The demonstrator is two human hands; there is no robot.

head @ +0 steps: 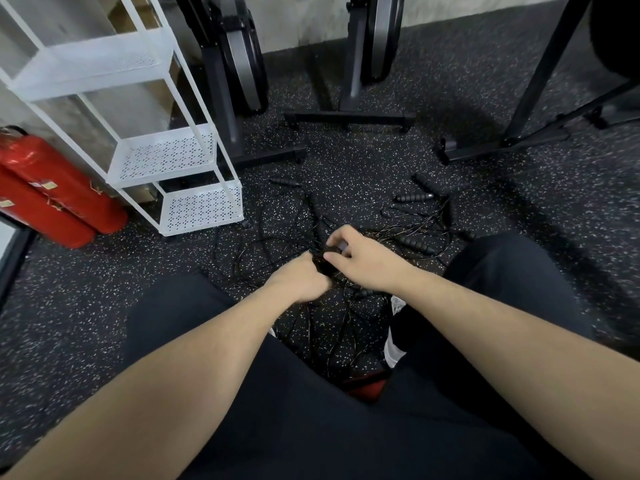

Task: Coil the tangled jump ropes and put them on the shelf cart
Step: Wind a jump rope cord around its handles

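Black jump ropes (277, 244) lie tangled on the speckled floor in front of my knees, their thin cords looping in all directions. Several ribbed black handles lie loose, such as one handle (414, 196) at the right. My left hand (299, 280) grips a black handle (322, 263) in a fist. My right hand (360, 254) pinches the top of that same handle or its cord just above my left hand. The white shelf cart (202, 206) stands at the left, with perforated trays that hold nothing.
Two red fire extinguishers (52, 192) lie at the far left beside the cart. Black exercise machines (349, 116) stand behind the ropes, and a black frame (512, 140) stands at the right. My legs in dark trousers fill the foreground.
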